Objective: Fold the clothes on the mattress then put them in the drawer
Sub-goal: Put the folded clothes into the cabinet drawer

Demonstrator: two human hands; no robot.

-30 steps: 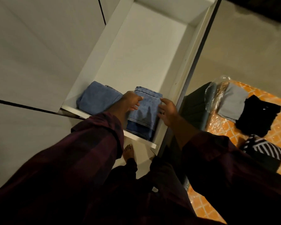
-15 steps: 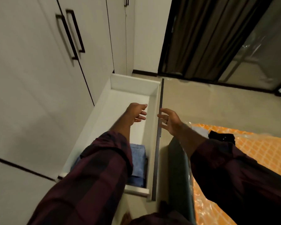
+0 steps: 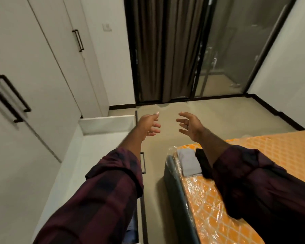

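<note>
My left hand (image 3: 149, 125) and my right hand (image 3: 189, 125) hover in the air over the floor, fingers spread and holding nothing. The white drawer (image 3: 106, 124) stands pulled out at the lower left, mostly behind my left sleeve; a sliver of folded blue denim (image 3: 130, 228) shows at its near end. On the orange plastic-wrapped mattress (image 3: 280, 150) at the right lie a folded grey garment (image 3: 188, 163) and a black garment (image 3: 203, 163), partly hidden by my right arm.
White wardrobe doors (image 3: 33, 67) with black handles fill the left. Dark curtains (image 3: 162, 50) and a glass sliding door (image 3: 236, 50) stand at the far end. A strip of beige floor (image 3: 155, 173) runs between drawer and mattress.
Both hands let go of the folded jeans in the drawer and lifted away. My view swung up from the drawer toward the room and the mattress.
</note>
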